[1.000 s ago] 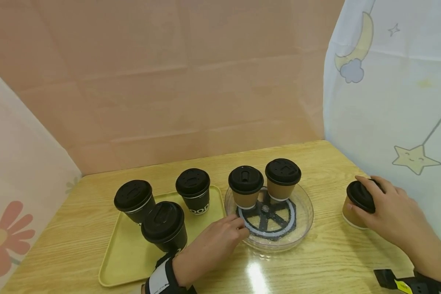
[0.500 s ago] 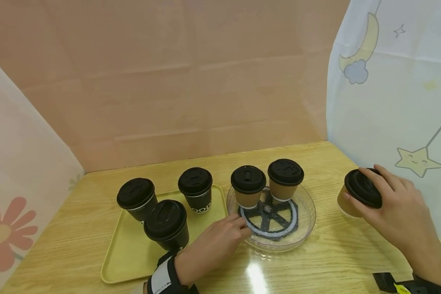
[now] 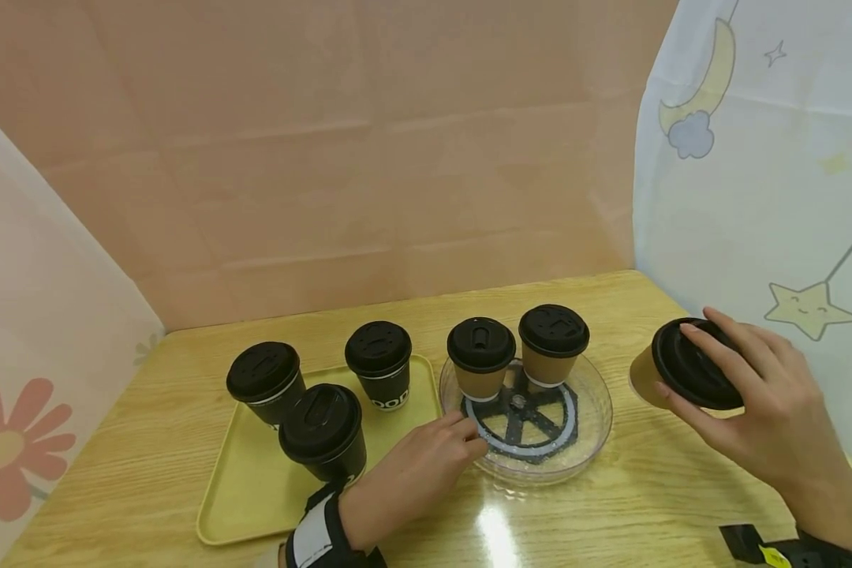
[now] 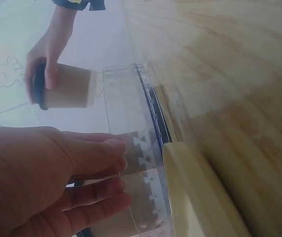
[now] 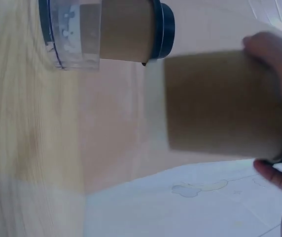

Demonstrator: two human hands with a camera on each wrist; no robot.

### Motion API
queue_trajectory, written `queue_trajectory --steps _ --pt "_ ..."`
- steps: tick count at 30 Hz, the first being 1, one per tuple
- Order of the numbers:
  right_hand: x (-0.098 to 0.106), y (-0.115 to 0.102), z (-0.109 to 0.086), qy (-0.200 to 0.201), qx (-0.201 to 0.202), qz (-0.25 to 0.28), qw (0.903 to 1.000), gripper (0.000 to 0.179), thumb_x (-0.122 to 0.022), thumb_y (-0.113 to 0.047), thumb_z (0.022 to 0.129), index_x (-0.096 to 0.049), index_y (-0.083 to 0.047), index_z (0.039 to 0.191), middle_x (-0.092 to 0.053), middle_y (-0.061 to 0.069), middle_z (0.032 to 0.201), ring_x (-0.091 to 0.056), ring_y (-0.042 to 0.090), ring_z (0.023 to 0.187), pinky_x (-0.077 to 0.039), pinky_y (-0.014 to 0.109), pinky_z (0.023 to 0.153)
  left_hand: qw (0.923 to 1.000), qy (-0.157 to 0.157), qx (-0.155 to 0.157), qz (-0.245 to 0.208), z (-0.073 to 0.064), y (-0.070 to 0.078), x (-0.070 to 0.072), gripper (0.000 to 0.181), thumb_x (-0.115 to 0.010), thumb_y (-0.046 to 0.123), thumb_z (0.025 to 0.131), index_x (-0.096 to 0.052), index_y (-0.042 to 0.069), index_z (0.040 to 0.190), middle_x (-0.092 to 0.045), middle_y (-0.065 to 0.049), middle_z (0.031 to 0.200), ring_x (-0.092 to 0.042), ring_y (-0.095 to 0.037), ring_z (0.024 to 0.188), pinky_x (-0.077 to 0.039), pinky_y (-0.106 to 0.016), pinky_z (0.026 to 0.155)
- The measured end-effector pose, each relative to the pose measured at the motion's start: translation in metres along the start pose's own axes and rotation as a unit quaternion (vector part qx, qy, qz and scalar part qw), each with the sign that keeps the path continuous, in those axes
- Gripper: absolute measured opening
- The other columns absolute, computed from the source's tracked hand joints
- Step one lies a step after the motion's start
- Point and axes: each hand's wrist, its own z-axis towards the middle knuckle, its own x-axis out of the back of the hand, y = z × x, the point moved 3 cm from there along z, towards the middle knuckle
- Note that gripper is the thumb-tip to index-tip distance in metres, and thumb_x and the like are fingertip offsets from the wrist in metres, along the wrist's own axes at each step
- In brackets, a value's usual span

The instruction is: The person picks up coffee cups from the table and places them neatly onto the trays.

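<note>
My right hand (image 3: 774, 402) grips a brown paper coffee cup (image 3: 644, 379) by its black lid, fingers and thumb spread around the lid's edge. The cup is tilted and raised off the table, as the right wrist view shows. My left hand (image 3: 426, 465) pinches the near-left rim of a clear round tray (image 3: 595, 450), thumb and fingertips at its wall. A dark spoked wheel shape shows through the tray's floor. Two more brown cups, a left one (image 3: 479, 385) and a right one (image 3: 547, 367), stand lidded at the tray's back.
Left of the clear tray, a yellow rectangular tray (image 3: 244, 497) bears three black lidded cups (image 3: 383, 386). The wooden table (image 3: 575, 528) ends at a brown backdrop (image 3: 326, 158), with a patterned white sheet (image 3: 767, 229) along the right.
My right hand has lifted the brown cup from the table and brought it slightly left, tilting it. My left hand has stayed at the clear tray's rim.
</note>
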Motion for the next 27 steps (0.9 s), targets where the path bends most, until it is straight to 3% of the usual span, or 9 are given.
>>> queue_trajectory --steps 3,7,9,27 --pt "0.0 -0.012 0.006 0.056 0.055 0.059 0.9952 0.065 -0.062 -0.058 0.086 -0.07 0.003 0.107 -0.066 0.029 0.116 -0.053 0.049 0.092 -0.035 0.02 0.111 1.0 -0.005 0.003 0.0 0.0 0.0 0.0 0.02 -0.069 0.002 0.086 -0.071 0.02 0.094 -0.062 0.009 0.092 -0.05 -0.005 0.082 -0.044 -0.01 0.068" --pt "-0.005 -0.029 0.011 0.146 0.117 0.127 0.9741 0.055 -0.07 -0.049 0.084 -0.071 0.003 0.1 -0.068 0.03 0.107 -0.057 0.047 0.088 -0.044 0.025 0.106 0.9999 -0.011 0.006 0.0 -0.001 -0.001 0.0 0.019 -0.069 0.003 0.087 -0.071 0.02 0.095 -0.062 0.008 0.093 -0.051 -0.005 0.083 -0.045 -0.01 0.068" --pt "-0.008 -0.037 0.011 0.163 0.134 0.145 0.9667 0.053 -0.071 -0.047 0.084 -0.07 0.003 0.1 -0.067 0.03 0.106 -0.06 0.044 0.09 -0.045 0.026 0.105 0.9999 -0.014 0.007 0.001 -0.001 -0.001 0.0 0.019 -0.068 0.003 0.088 -0.071 0.02 0.095 -0.062 0.008 0.093 -0.051 -0.005 0.083 -0.045 -0.01 0.069" --pt "-0.034 -0.061 0.008 0.006 0.167 0.206 0.9642 0.056 -0.065 -0.04 0.092 -0.06 0.012 0.113 -0.057 0.034 0.125 -0.055 0.027 0.122 -0.038 0.021 0.111 0.9995 -0.029 0.002 0.015 0.002 0.0 0.001 0.023 -0.068 0.003 0.086 -0.072 0.022 0.098 -0.059 0.009 0.09 -0.048 -0.006 0.083 -0.042 -0.011 0.067"
